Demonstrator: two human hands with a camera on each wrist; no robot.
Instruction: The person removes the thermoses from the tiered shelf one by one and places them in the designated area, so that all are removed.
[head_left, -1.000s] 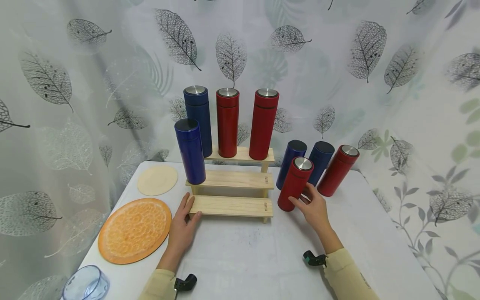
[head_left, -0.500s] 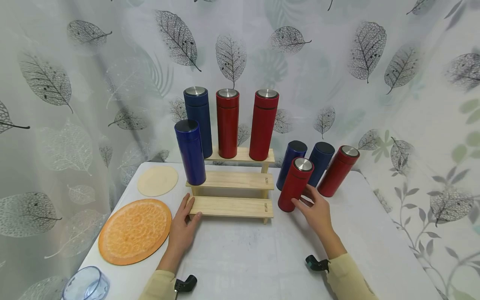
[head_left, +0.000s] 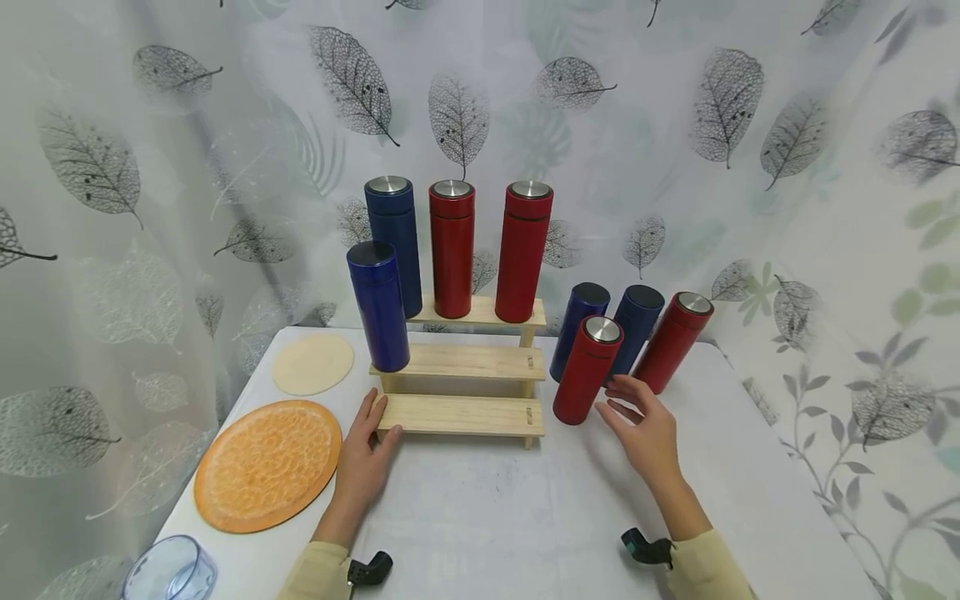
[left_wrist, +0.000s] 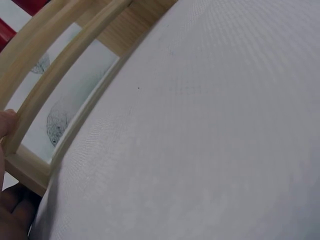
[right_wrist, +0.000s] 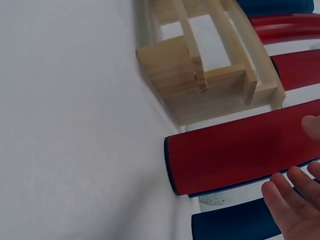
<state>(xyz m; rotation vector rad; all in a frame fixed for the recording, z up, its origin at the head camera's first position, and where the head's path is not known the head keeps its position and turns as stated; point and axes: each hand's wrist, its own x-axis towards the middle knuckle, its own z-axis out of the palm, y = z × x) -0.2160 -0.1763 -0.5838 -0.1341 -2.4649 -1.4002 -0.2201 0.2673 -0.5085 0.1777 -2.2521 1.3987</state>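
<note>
From the head view, the right hand (head_left: 647, 425) hovers just beside the nearest red flask (head_left: 587, 370), fingers spread and clear of it, while the left hand (head_left: 365, 454) rests on the wooden stepped rack (head_left: 462, 413), thumb against its lowest step. The left wrist view shows only fingertips on that rack frame. In the right wrist view the fingers (right_wrist: 287, 202) stay apart. The flask stands on the table (head_left: 487, 517) right of the rack; gripping it looks like the step in hand.

I'm at a staged recording setup, not a lived-in room: leaf-print curtain backdrop (head_left: 675, 125) all round, white-clothed counter (head_left: 487, 517) (props only).
</note>
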